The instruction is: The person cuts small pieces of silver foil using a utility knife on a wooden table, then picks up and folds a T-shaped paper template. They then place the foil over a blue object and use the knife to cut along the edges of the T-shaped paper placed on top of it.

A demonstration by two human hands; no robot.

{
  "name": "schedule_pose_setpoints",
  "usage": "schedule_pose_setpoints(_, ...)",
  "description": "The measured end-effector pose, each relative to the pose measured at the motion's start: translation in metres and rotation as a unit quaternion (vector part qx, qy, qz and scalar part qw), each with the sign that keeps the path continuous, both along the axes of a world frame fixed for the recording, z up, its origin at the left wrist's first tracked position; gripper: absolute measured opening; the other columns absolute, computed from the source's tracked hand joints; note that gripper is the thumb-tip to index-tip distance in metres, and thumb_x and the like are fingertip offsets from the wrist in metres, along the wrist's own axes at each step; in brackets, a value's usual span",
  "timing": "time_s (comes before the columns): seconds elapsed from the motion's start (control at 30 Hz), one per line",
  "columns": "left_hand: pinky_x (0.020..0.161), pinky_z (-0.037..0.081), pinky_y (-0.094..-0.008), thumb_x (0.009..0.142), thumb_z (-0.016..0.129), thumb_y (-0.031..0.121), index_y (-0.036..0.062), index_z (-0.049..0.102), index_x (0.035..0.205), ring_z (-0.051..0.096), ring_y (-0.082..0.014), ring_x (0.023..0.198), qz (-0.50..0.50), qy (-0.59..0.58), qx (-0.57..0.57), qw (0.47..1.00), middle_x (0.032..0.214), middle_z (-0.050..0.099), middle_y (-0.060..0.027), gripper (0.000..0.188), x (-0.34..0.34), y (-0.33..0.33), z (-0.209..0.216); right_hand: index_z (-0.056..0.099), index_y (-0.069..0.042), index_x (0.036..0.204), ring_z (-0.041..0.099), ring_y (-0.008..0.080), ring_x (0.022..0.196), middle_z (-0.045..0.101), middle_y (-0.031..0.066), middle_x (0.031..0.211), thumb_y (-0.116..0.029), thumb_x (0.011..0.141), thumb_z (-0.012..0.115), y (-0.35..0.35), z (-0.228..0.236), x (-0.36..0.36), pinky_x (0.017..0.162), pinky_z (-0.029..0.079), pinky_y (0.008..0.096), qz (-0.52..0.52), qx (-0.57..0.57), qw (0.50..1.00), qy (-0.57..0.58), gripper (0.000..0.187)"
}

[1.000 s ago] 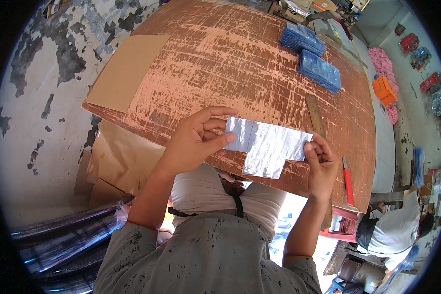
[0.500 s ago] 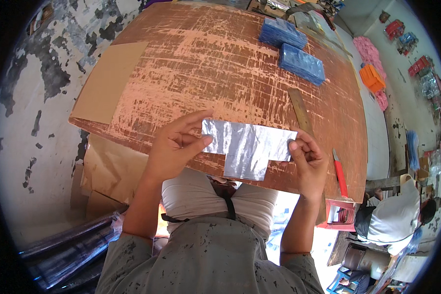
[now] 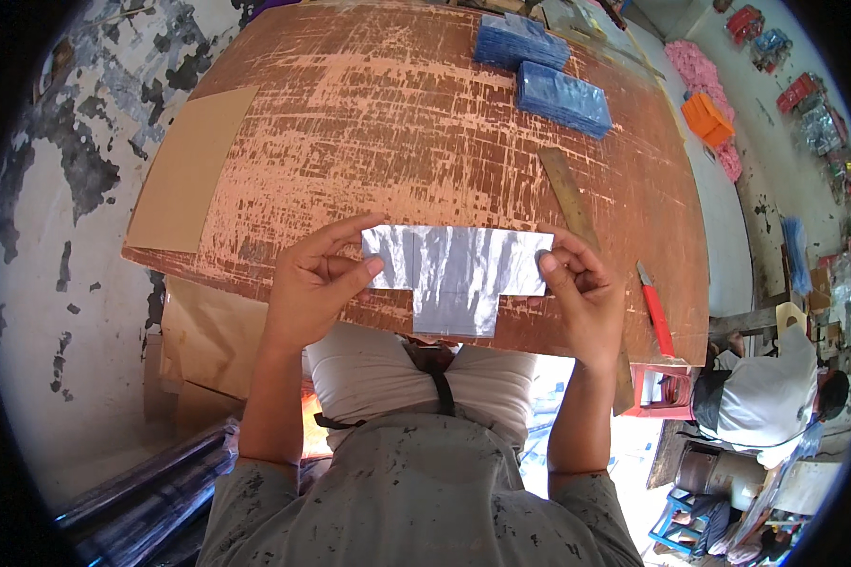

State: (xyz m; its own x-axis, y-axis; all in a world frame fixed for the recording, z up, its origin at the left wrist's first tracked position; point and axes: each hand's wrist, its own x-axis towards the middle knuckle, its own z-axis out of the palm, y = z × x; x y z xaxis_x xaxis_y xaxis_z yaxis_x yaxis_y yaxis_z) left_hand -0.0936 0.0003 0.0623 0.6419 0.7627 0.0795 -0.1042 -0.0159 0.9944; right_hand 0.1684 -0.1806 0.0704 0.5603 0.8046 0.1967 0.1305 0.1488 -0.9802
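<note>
A shiny, clear T-shaped plastic sheet (image 3: 454,269) is stretched level between my two hands, above the near edge of the worn wooden table (image 3: 369,151). Its narrower tab hangs toward me. My left hand (image 3: 317,274) pinches the sheet's left end between thumb and fingers. At the other end, my right hand (image 3: 581,288) has the corner gripped the same way. Creases and bright reflections run across the plastic. To the right of my right hand lies a red-handled cutter knife (image 3: 657,317), and a wooden ruler (image 3: 567,194) lies just beyond that hand.
Two stacks of bluish plastic sheets (image 3: 563,99) sit at the far right of the table. A brown cardboard sheet (image 3: 189,175) covers its left side. Plastic rolls (image 3: 161,496) lie at the lower left. Another person in a white top (image 3: 761,392) is at the right, near a red stool (image 3: 667,392).
Both hands and the sheet sit slightly further left in view, and the sheet is held more level. The table items have shifted slightly in view. My grip is the same.
</note>
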Motion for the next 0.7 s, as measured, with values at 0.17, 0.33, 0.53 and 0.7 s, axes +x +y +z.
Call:
schedule_pose_setpoints(0.17, 0.064, 0.057, -0.0198, 0.097, 0.075, -0.001, -0.0002, 0.063, 0.145, 0.066, -0.0011, 0.077, 0.001, 0.031, 0.018, 0.999, 0.139, 0.070, -0.0136, 0.049, 0.002, 0.004, 0.002, 0.069, 0.001, 0.137, 0.063, 0.0044, 0.084, 0.070, -0.0004, 0.097, -0.004, 0.101, 0.075, 0.002, 0.005, -0.002, 0.072, 0.055, 0.0208, -0.005, -0.029, 0.998, 0.056, 0.037)
schedule_pose_setpoints(0.33, 0.065, 0.057, -0.0198, 0.098, 0.075, 0.000, -0.0002, 0.063, 0.144, 0.067, -0.0016, 0.079, -0.001, 0.016, 0.021, 1.000, 0.137, 0.071, -0.0139, 0.048, 0.005, 0.004, 0.006, 0.070, 0.002, 0.136, 0.063, 0.0050, 0.085, 0.069, 0.0001, 0.097, -0.004, 0.100, 0.076, 0.004, 0.008, -0.001, 0.072, 0.055, 0.0208, -0.003, -0.032, 0.998, 0.056, 0.037)
schedule_pose_setpoints(0.53, 0.065, 0.058, -0.0203, 0.098, 0.075, 0.002, 0.0014, 0.062, 0.147, 0.069, -0.0032, 0.081, -0.001, 0.015, 0.008, 1.000, 0.133, 0.072, -0.0133, 0.050, 0.008, 0.003, 0.010, 0.070, 0.002, 0.135, 0.066, 0.0068, 0.084, 0.071, 0.0025, 0.097, -0.004, 0.101, 0.074, 0.005, 0.012, -0.002, 0.066, 0.062, 0.0251, -0.014, -0.033, 0.998, 0.057, 0.035)
schedule_pose_setpoints(0.7, 0.065, 0.058, -0.0210, 0.099, 0.075, 0.004, 0.0029, 0.060, 0.150, 0.069, -0.0037, 0.082, 0.014, 0.018, -0.018, 1.000, 0.131, 0.072, -0.0135, 0.053, 0.010, 0.002, 0.012, 0.069, 0.003, 0.136, 0.070, 0.0095, 0.084, 0.074, 0.0065, 0.099, -0.007, 0.101, 0.075, 0.009, 0.006, 0.002, 0.064, 0.064, 0.0279, -0.021, -0.050, 0.997, 0.053, 0.036)
